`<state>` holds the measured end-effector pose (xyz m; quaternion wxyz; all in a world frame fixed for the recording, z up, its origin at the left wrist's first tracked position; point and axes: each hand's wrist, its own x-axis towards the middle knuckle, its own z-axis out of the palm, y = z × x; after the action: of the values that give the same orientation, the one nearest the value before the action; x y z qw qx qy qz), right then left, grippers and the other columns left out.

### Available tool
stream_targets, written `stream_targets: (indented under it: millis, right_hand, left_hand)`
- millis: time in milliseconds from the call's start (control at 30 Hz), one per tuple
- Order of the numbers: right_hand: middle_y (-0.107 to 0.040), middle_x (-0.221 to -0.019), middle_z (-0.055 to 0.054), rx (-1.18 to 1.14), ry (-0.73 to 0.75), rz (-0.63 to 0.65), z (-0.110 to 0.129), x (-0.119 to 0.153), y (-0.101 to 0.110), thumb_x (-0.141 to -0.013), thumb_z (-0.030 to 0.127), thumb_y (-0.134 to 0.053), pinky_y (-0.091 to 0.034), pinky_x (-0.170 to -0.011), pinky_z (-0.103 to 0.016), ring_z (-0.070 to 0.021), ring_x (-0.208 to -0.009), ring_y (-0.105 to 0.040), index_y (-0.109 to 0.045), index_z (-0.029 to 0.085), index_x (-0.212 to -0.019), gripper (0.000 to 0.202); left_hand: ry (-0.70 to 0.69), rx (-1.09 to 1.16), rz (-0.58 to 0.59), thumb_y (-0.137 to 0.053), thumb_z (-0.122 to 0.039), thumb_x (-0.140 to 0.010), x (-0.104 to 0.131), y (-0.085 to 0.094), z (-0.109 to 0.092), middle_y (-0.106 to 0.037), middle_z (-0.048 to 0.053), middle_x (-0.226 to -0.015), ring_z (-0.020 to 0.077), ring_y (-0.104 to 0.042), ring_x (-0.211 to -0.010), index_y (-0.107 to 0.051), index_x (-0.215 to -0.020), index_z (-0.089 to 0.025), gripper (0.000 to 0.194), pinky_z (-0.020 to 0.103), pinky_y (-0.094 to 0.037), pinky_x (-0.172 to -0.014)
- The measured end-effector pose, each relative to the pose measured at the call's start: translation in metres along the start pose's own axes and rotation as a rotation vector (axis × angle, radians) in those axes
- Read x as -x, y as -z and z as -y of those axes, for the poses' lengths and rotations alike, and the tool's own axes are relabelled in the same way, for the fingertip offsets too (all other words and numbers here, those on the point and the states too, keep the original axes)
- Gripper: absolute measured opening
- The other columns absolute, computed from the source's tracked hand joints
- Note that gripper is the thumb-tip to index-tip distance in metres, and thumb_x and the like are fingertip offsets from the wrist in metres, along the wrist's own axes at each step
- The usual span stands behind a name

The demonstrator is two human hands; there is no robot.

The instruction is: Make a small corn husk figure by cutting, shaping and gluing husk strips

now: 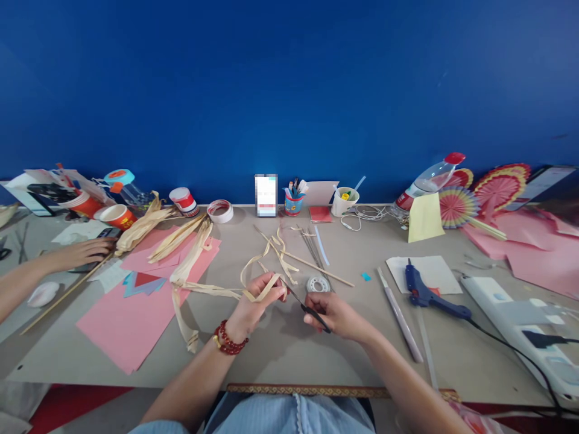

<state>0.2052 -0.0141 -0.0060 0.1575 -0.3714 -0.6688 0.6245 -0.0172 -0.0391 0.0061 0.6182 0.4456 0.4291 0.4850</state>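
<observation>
Near the middle of the table my left hand [257,301] is closed on a strip of dried corn husk [266,288], which bends over the fingers. My right hand [332,313] grips dark-handled scissors [316,314], their blades pointing up and left to the fingertips of my left hand. Whether the blades touch the strip I cannot make out. Just beyond the hands lie curled husk strips [281,256], a thin wooden stick [321,268] and a white tape roll [318,284]. A longer husk piece [212,289] trails to the left of my left wrist.
Pink paper [131,325] and dried husks [181,241] lie on the left, near another person's hand [85,253] on a phone. To the right are a craft knife [400,316], a blue glue gun [429,295] with its cord, and a power strip [506,325]. A phone [266,196] stands upright behind.
</observation>
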Motion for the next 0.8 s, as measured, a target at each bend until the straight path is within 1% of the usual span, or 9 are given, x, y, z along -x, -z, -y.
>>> stream_targets:
  millis: [200, 367, 433, 633, 800]
  right_hand:
    - [-0.046, -0.051, 0.007, 0.003, 0.008, 0.002, 0.003, -0.001, 0.001, -0.076, 0.067, -0.068, -0.029, -0.048, -0.023, -0.0101, -0.048, -0.04, -0.042, 0.021, -0.066, 0.053]
    - [-0.045, -0.049, 0.006, 0.038, 0.014, -0.01, 0.004, -0.001, 0.002, -0.076, 0.067, -0.067, -0.027, -0.048, -0.024, -0.0106, -0.048, -0.038, -0.042, 0.022, -0.065, 0.053]
    - [-0.046, -0.049, 0.006, 0.045, 0.014, -0.007, 0.003, -0.002, 0.002, -0.076, 0.067, -0.068, -0.028, -0.048, -0.024, -0.0107, -0.049, -0.038, -0.043, 0.022, -0.065, 0.052]
    - [-0.051, -0.056, 0.005, 0.096, 0.012, 0.009, 0.003, 0.0, 0.002, -0.081, 0.06, -0.067, -0.031, -0.051, -0.023, -0.0112, -0.053, -0.039, -0.046, 0.021, -0.07, 0.046]
    - [-0.054, -0.069, 0.002, 0.222, 0.027, 0.047, 0.015, 0.008, 0.008, -0.076, 0.057, -0.072, -0.034, -0.054, -0.024, -0.0131, -0.06, -0.045, -0.056, 0.018, -0.084, 0.043]
  left_hand:
    - [0.027, -0.003, -0.026, -0.067, -0.031, -0.079, -0.002, 0.0, 0.001, -0.063, 0.002, -0.075, 0.0156, -0.053, -0.069, -0.061, -0.072, -0.019, 0.015, 0.031, -0.045, -0.073]
    - [-0.002, -0.011, -0.026, -0.067, -0.03, -0.079, -0.002, 0.0, -0.001, -0.065, 0.002, -0.072, 0.0183, -0.056, -0.068, -0.066, -0.07, -0.022, 0.013, 0.037, -0.047, -0.073]
    - [-0.011, -0.008, -0.024, -0.067, -0.03, -0.079, -0.002, 0.001, -0.002, -0.065, 0.002, -0.071, 0.0186, -0.056, -0.067, -0.066, -0.069, -0.021, 0.013, 0.038, -0.047, -0.072]
    - [0.014, 0.028, 0.005, -0.068, -0.03, -0.08, -0.003, 0.001, 0.003, -0.062, 0.002, -0.075, 0.0148, -0.054, -0.069, -0.062, -0.072, -0.018, 0.015, 0.03, -0.045, -0.072]
    - [0.008, 0.085, 0.002, -0.068, -0.028, -0.08, -0.003, 0.001, 0.005, -0.058, 0.001, -0.075, 0.0126, -0.052, -0.067, -0.059, -0.074, -0.017, 0.015, 0.026, -0.043, -0.069]
